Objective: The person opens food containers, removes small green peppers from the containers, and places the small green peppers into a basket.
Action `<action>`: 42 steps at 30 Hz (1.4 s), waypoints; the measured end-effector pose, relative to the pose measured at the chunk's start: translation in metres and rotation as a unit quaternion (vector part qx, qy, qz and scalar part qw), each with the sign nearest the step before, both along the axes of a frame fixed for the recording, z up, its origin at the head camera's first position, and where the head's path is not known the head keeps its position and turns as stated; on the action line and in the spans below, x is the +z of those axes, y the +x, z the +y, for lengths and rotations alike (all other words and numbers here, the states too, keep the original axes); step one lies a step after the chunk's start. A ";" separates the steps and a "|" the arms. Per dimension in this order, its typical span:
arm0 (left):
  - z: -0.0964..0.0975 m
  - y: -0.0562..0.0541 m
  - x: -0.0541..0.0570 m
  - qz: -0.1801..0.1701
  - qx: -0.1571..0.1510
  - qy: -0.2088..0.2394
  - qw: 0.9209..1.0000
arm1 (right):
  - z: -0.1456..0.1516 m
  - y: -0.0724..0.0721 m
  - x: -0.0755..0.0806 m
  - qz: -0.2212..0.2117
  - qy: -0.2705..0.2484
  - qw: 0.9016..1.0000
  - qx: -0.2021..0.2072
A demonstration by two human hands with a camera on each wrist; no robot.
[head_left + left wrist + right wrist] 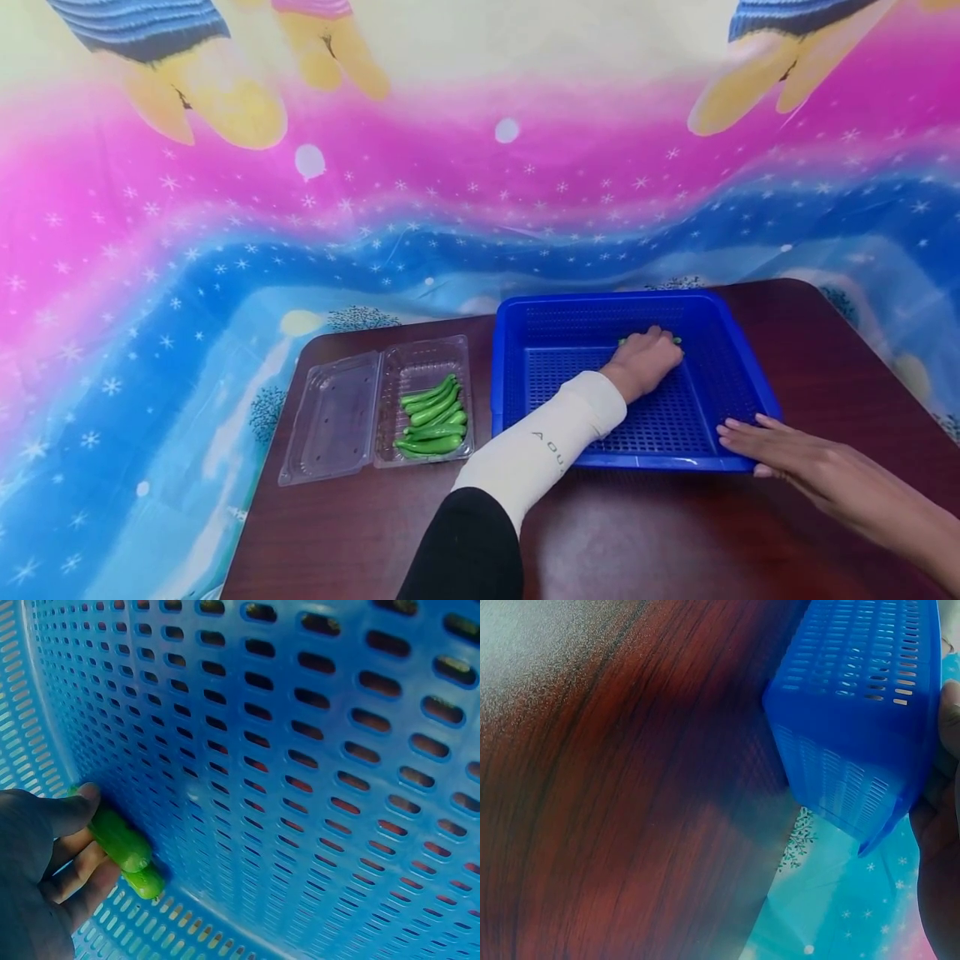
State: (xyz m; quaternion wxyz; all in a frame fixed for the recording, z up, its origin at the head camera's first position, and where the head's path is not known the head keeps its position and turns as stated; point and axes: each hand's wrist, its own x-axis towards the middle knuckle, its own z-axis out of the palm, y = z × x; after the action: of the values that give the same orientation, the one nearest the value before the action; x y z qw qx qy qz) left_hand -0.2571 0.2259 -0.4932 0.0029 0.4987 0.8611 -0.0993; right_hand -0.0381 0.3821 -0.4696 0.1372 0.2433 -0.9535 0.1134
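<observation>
My left hand (647, 360) reaches into the blue plastic basket (606, 461), near its far wall. In the left wrist view, the thumb and fingers hold two long green chili peppers (120, 840) side by side, close over the slotted floor; the hand covers part of them. At the basket's near right corner, my right hand (798, 454) rests on the rim with its fingers straight. More green chili peppers (431, 421) lie stacked in a clear plastic clamshell box (390, 375) left of the basket.
The box's clear lid (330, 417) is folded out flat to the left. Basket and box stand on a dark reddish-brown wooden table (637, 533). Behind the table hangs a printed cloth (420, 183) in pink and blue.
</observation>
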 end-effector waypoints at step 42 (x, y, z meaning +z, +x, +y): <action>-0.349 -0.031 0.066 -0.158 0.227 0.134 0.952 | 0.006 -0.003 -0.021 -0.128 0.052 0.986 -0.090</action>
State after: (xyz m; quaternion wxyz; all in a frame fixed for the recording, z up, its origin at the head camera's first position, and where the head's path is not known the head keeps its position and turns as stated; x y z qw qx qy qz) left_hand -0.2885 -0.1229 -0.4270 0.0944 0.2955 0.9454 0.0999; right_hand -0.0407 0.3876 -0.4902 0.0112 0.1464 -0.9858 0.0811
